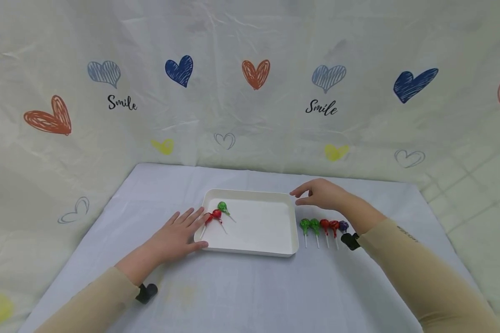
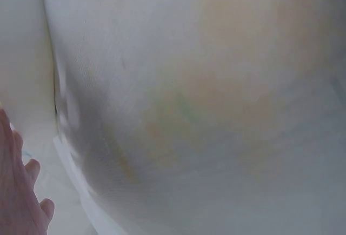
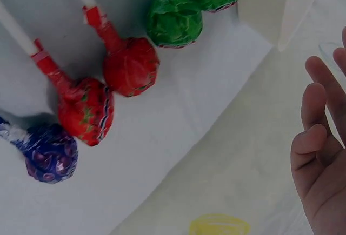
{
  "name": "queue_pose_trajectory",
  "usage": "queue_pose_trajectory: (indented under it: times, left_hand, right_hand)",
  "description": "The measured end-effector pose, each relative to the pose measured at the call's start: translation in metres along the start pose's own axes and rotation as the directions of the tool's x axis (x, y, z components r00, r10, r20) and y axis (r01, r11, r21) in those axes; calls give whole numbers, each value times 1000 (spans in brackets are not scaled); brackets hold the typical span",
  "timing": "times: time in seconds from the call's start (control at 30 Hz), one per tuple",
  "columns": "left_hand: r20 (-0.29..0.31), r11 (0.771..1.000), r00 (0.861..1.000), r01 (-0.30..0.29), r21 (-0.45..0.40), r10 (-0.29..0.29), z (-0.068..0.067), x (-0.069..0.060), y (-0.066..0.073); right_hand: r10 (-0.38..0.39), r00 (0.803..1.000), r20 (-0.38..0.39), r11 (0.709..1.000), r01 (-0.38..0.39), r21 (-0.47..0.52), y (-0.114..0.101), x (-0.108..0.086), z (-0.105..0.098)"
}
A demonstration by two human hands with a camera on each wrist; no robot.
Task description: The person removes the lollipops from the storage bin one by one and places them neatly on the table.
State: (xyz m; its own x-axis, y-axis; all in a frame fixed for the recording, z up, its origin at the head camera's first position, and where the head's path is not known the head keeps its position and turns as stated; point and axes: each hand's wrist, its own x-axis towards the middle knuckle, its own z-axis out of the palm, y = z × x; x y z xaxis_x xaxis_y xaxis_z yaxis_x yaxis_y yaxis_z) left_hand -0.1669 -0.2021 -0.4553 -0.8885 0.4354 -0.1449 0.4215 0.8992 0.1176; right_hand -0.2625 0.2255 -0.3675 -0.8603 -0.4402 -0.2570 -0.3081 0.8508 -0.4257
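A shallow white tray (image 1: 258,226) lies on the table, with a green lollipop (image 1: 222,206) and two red lollipops (image 1: 216,214) at its left end. My left hand (image 1: 177,236) is spread over the tray's left edge, fingers straight, partly covering one red lollipop; whether it presses on the rim I cannot tell. Just off the tray's back right corner, my right hand (image 1: 322,194) hovers with loosely bent fingers and nothing in them. Beside the tray's right side stand lollipops in a row: two green (image 3: 175,21), two red (image 3: 131,67) and a purple one (image 3: 51,154), partly hidden by the right wrist in the head view.
A white cloth (image 1: 250,291) covers the table and has faint yellowish stains near the front left. Behind it hangs a pale sheet (image 1: 283,138) printed with hearts and lettering. Each wrist wears a small black camera (image 1: 351,241).
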Motion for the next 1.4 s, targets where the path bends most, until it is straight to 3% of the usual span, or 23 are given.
queue_pose_trajectory:
  times: [0.37,0.67,0.87,1.4]
  left_hand:
    - [4,1000,1000,-7,-5,7,1,0,-1]
    - [4,1000,1000,-14,-12,15,6,0,-1]
    - [11,1000,1000,-4,-9,4,6,-1,-1]
    - [-15,1000,1000,-25,-6,25,-2,-3,1]
  right_hand:
    - [-60,998,22,998,60,-16,-40,36,11]
    - [-132,989,70,990,135,-49,-74,67,33]
    - [-168,980,109,976,181,-120,-97,84,48]
    - [-148,980,131,947,179,-266,-141,112,70]
